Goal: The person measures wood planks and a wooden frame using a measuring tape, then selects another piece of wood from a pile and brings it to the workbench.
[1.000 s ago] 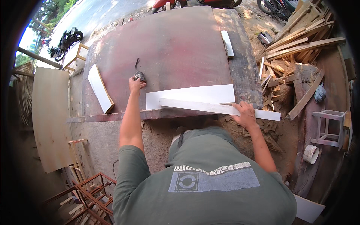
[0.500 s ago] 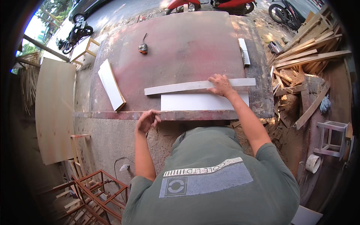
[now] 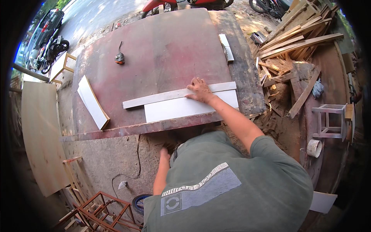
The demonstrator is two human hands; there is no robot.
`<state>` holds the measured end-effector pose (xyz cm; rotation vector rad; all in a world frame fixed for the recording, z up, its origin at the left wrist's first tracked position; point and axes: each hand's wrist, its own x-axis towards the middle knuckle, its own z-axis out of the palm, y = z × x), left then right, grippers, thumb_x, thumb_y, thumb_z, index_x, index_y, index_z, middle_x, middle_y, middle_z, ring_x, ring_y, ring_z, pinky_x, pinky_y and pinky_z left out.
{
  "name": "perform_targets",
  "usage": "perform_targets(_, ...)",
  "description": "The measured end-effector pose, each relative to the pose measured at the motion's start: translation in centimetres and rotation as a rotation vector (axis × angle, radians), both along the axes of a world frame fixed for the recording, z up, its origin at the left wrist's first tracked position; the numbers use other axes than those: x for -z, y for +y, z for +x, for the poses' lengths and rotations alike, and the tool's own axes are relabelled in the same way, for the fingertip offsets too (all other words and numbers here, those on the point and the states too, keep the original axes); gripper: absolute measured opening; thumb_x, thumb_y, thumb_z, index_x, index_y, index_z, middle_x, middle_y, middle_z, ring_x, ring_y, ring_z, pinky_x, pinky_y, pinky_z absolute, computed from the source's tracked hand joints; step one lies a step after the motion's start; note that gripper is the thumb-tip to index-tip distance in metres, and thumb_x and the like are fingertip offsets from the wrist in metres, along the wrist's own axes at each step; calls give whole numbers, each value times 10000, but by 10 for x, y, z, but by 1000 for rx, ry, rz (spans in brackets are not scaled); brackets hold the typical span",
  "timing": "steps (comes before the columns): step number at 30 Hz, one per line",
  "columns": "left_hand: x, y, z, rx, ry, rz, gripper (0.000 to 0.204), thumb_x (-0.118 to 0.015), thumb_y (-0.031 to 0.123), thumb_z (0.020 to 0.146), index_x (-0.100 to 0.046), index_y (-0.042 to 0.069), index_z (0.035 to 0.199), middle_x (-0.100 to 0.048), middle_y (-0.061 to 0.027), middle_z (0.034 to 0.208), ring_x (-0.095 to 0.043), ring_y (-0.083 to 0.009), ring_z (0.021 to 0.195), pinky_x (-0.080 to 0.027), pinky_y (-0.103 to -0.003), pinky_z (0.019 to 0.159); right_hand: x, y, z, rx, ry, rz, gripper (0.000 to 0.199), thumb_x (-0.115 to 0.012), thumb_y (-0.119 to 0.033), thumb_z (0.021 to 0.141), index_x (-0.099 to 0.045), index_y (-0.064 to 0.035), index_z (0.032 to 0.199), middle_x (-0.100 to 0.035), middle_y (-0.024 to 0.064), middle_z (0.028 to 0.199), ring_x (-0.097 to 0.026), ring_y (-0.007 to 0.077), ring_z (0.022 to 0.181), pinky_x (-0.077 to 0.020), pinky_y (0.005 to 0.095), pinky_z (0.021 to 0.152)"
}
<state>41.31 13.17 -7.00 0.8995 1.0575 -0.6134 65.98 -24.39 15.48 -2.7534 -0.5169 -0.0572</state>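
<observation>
My right hand (image 3: 200, 91) rests on a long whitish wooden strip (image 3: 154, 99), its fingers bent over the far edge. The strip lies along the far side of a white rectangular board (image 3: 174, 110), overlapping it and sticking out past its left end. Below the worktable's front edge, my left hand (image 3: 164, 153) is down beside my waist; its fingers are dark and blurred, so their pose is unclear. Farther off on the tabletop lies a tape measure (image 3: 119, 58). At the left are stacked white boards (image 3: 92, 102), and at the right edge, small white pieces (image 3: 226, 48).
The worktable (image 3: 162, 46) has a stained reddish top. To its right are a heap of wood offcuts (image 3: 301, 46) and a whitish stool frame (image 3: 328, 116). A plywood sheet (image 3: 40, 135) stands at left, with a rusty metal frame (image 3: 104, 210) and a cable (image 3: 139, 158) lower down.
My left hand has dropped from the table's front edge to beside my waist. My right hand remains on the strip, which now lies closer against the board. The view has turned.
</observation>
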Motion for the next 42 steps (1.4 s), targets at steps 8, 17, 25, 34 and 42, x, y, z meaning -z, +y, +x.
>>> perform_targets(8,23,-67,64,-169,-300,-533,444,-499,326,1069,-580,43,1401,-610,-192,1415,-630,-334,1221,-513,-499,1042,14,-3,-11,19,-162,-36,493,-715,-508,897,-698,-94,1163,-570,103,1123,-527,286,1133,-404,439,995)
perform_targets(17,29,-103,84,-150,-275,-544,456,-526,345,1057,-597,37,1385,-607,-191,1426,-623,-333,1239,-502,-475,1049,22,14,-22,110,-160,-105,517,-646,-515,943,-655,-86,1232,-558,130,1129,-511,302,1130,-378,449,995)
perform_targets(25,26,-125,100,-105,-270,-537,467,-549,362,1046,-613,32,1371,-605,-189,1436,-616,-331,1255,-492,-454,1055,23,18,-17,131,-155,-128,522,-646,-538,934,-654,-94,1209,-541,121,1157,-489,296,1140,-380,431,979)
perform_targets(34,20,-135,107,-81,-260,-533,481,-576,381,1034,-630,26,1355,-602,-188,1447,-609,-329,1273,-481,-430,1061,16,14,-19,120,-179,-72,492,-678,-530,916,-676,-92,1141,-531,114,1156,-491,295,1129,-373,429,996)
perform_targets(42,-156,-106,111,1508,-98,264,494,-599,398,1023,-645,21,1340,-600,-187,1457,-603,-328,1289,-471,-408,1067,11,13,-13,112,-113,-51,490,-723,-500,901,-653,-80,1144,-537,103,1106,-504,277,1092,-390,425,958)
